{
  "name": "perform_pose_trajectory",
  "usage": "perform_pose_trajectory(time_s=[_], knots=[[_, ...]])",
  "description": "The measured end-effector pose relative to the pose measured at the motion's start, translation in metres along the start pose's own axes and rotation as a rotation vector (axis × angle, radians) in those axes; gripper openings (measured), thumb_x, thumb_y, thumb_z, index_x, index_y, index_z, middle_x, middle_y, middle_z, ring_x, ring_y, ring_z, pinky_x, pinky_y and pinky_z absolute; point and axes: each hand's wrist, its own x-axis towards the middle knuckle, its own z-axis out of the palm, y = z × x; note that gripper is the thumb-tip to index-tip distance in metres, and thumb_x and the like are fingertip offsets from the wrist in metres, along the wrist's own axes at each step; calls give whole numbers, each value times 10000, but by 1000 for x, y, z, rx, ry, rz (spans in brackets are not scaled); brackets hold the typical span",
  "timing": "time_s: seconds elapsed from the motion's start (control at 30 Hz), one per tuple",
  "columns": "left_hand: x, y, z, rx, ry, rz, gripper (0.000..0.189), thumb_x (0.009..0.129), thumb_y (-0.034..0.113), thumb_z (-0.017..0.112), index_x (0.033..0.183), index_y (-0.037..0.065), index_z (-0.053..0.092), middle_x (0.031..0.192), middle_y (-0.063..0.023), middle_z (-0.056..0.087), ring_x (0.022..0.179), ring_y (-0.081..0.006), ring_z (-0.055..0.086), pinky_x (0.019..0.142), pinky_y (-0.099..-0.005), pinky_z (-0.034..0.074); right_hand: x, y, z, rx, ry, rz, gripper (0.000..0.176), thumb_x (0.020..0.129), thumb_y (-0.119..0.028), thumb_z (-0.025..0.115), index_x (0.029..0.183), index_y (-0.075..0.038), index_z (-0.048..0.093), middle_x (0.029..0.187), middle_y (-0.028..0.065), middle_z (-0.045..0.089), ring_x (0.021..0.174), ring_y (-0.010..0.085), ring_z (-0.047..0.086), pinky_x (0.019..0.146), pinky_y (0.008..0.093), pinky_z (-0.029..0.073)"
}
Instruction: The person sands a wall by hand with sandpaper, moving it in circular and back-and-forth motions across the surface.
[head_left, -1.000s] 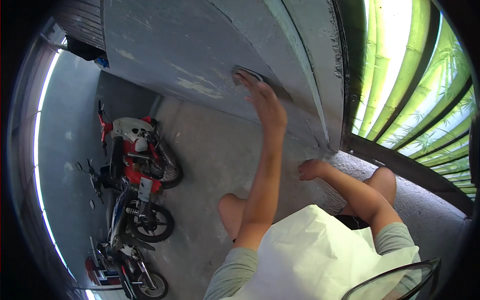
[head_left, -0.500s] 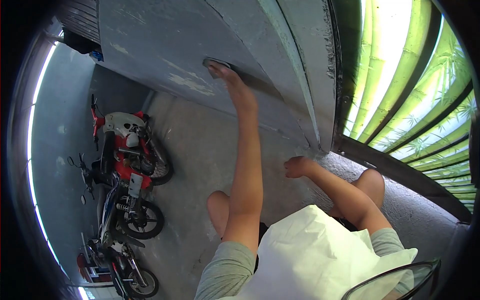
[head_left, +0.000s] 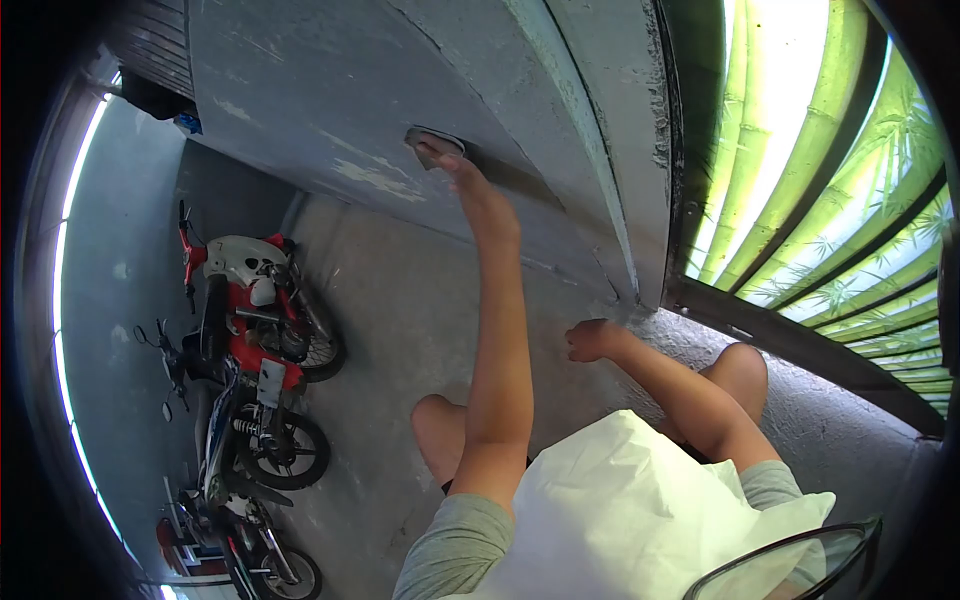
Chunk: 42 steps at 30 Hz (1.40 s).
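At the grey wall (head_left: 300, 90), my left hand (head_left: 455, 165) presses a flat, thin grey pad (head_left: 440, 142) against the painted surface, with my arm stretched out. The pad's exact kind is too small to tell. Pale scraped patches mark the wall to the left of and below it. My right hand (head_left: 592, 340) hangs over the concrete floor (head_left: 400, 290) near my knee, its fingers loosely curled with nothing visible in them.
Several motorcycles (head_left: 265, 340) stand along the left side. A metal gate (head_left: 800, 325) with a bamboo-patterned panel (head_left: 745, 150) is at the right. White cloth (head_left: 620, 510) and a dark eyeglass rim (head_left: 780, 548) fill the lower foreground.
My left hand and the pad have shifted very slightly on the wall, with the wrist a little lower. My right hand has barely moved.
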Motion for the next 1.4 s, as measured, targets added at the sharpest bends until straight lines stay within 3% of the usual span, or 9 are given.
perform_pose_trajectory(time_s=[0.07,0.17,0.27,0.37,0.43,0.87,1.03,1.17,1.4], knots=[[-5,-4,0,-45,10,-15,811,1065,597,41,1617,17,-82,1706,-163,-114,1578,-301,-89,1278,-413,-47,0,-3,3,-21,25,-48,514,882,-468,640,1181,-53,685,1131,208,713,1067,392,684,911,493,543],[-47,-19,19,59,-41,-4,908,1009,720,76,1635,80,-76,1706,-186,-117,1577,-350,-89,1210,-649,-44,1,-6,10,-39,20,-47,460,871,-420,655,1093,-24,733,1098,209,732,1045,376,702,902,486,558],[-71,-10,26,91,-125,-88,852,1053,646,90,1621,40,-100,1707,-152,-134,1582,-297,-70,1274,-400,-24,15,5,25,-8,20,-41,454,868,-420,654,1081,-27,735,1095,205,732,1041,372,704,896,484,559],[-55,-11,21,31,-102,-105,861,1048,660,97,1624,53,-106,1709,-158,-124,1582,-313,-73,1268,-443,-24,3,0,12,-11,52,-9,449,869,-418,655,1082,-31,735,1085,195,734,1041,367,704,890,483,561],[-44,-5,16,-114,-64,-115,901,1027,700,105,1629,58,-89,1704,-204,-104,1574,-378,-90,1216,-614,-70,8,4,18,7,44,-14,466,871,-434,652,1111,-40,714,1083,201,730,1036,383,698,893,492,555],[-87,-28,41,83,-149,-97,893,1040,668,97,1615,18,-113,1691,-233,-137,1569,-388,-107,1215,-622,-42,73,49,92,53,214,-118,451,851,-418,678,1120,-60,735,1062,181,740,1014,369,712,868,497,568],[-68,-12,45,-159,-20,-144,878,1043,665,80,1604,33,-159,1688,-169,-200,1570,-287,-145,1258,-462,-94,5,7,28,-1,65,40,449,847,-402,664,1090,-33,741,1064,189,741,1006,371,713,855,493,573],[-103,-38,54,-12,-82,-183,897,1030,685,75,1606,39,-158,1680,-219,-198,1561,-356,-169,1224,-608,-57,65,50,99,25,181,-162,407,855,-363,641,1104,-57,741,1071,181,745,1005,375,712,851,495,570],[-104,-35,77,-221,7,-265,958,1019,708,60,1582,-38,-150,1679,-201,-197,1567,-289,-155,1270,-419,-82,23,35,60,118,220,-78,311,865,-312,637,1121,-176,748,1097,149,744,1006,370,711,859,484,571]])
